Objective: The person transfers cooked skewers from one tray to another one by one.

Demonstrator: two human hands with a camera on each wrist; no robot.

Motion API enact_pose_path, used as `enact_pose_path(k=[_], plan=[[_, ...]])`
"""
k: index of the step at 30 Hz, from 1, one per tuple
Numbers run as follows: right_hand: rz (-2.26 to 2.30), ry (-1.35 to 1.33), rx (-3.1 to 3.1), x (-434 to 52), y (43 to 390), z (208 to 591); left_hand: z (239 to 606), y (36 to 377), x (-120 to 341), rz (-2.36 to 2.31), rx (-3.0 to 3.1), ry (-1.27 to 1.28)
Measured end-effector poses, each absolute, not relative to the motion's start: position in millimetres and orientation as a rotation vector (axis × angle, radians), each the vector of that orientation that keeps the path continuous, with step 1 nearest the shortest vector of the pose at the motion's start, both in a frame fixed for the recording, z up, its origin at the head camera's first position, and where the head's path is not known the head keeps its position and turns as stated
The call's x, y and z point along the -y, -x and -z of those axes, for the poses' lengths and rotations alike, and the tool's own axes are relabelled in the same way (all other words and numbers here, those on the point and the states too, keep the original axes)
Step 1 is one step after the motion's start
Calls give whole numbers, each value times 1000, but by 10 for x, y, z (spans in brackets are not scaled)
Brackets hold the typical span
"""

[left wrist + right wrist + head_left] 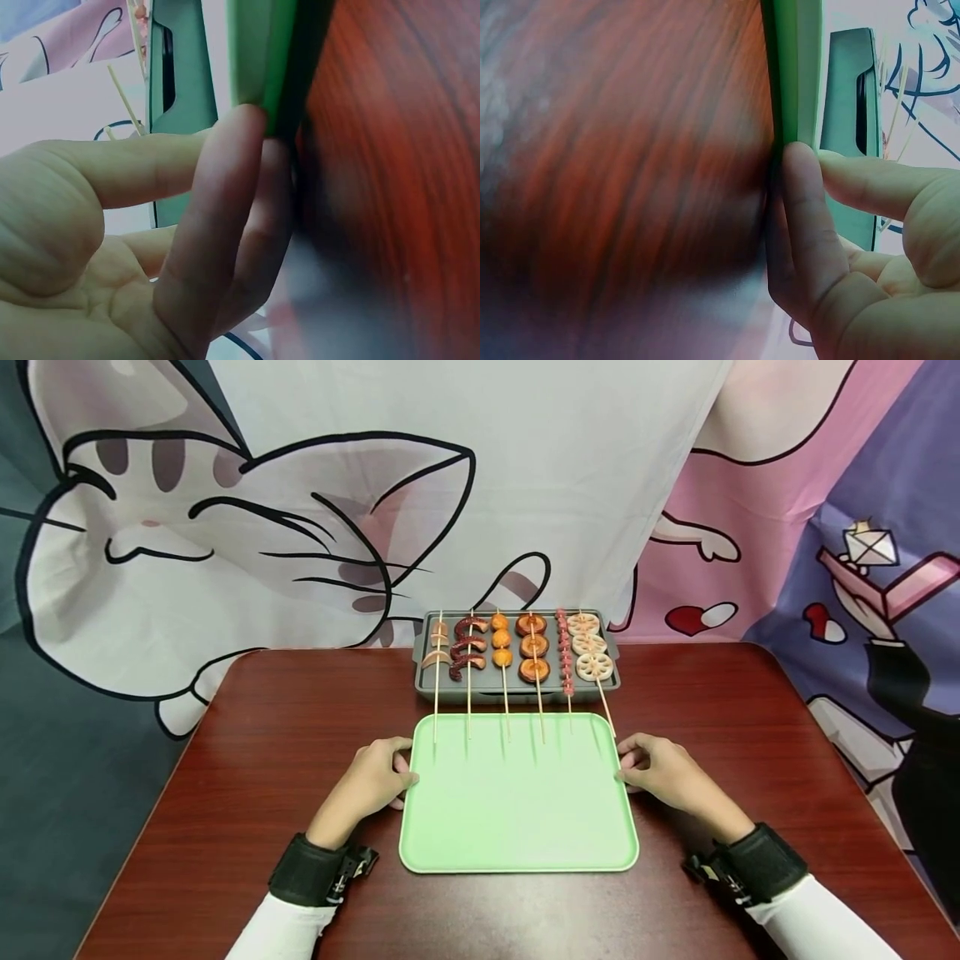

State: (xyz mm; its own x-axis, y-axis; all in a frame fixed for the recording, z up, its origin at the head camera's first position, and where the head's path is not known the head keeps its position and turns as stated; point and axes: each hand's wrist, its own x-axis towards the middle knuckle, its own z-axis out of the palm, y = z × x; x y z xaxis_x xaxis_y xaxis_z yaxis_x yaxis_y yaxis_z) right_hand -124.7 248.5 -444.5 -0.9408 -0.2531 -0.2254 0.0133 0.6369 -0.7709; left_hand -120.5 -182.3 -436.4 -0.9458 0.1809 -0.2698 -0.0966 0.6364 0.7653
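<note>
1. A light green tray (517,810) lies flat on a dark red wooden surface (247,735), directly in front of the person, its bare inside facing up
2. The left hand (371,777) rests at the tray's left edge, near the far corner; its fingers (225,195) lie straight along the green rim and touch it (the left wrist view shows them pressed against the edge where the tray meets the wood), so the grip is apart, not closed around anything
3. The right hand (663,768) mirrors it at the tray's right edge; its fingers (799,202) lie straight against the rim, with the thumb held out above, so this grip is apart too
4. Just behind the tray, touching or nearly touching its far edge, sits a grey grill pan (516,681) holding six skewers (502,647) side by side: pale slices, dark red curled pieces, orange balls, brown rings, small pink pieces and white lotus root slices
5. The bare wooden sticks of the skewers reach forward over the far rim of the green tray
6. Both wrists wear black straps (307,870) over white sleeves
7. A cartoon cat backdrop (225,527) hangs behind the surface
</note>
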Motion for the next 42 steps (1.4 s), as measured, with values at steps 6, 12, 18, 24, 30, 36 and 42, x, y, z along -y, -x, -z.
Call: enact_pose_path(k=[6, 12, 18, 24, 30, 36, 42], plan=[[1240, 192, -2523, -2479, 1260, 4463, 4372, 1161, 1858, -1222, -2506, -73], [1212, 224, -2573, -2515, 1293, 4432, 4385, 1171, 1863, -1239, -2497, -89], [1392, 298, -2461, -2545, 1345, 4331, 4392, 1160, 1861, -1251, -2496, -96], [1556, 249, -2260, -2521, 1424, 4240, 4403, 1174, 1846, -1235, -2518, -97], [1767, 125, -2016, -2477, 1538, 4247, 4394, 1175, 1833, -1223, -2523, -83], [1942, 68, -1831, -2467, 1622, 4275, 4386, 1174, 1830, -1226, -2519, -88], [1939, 55, -1818, -2455, 1665, 4272, 4383, 1162, 1832, -1218, -2518, -81]])
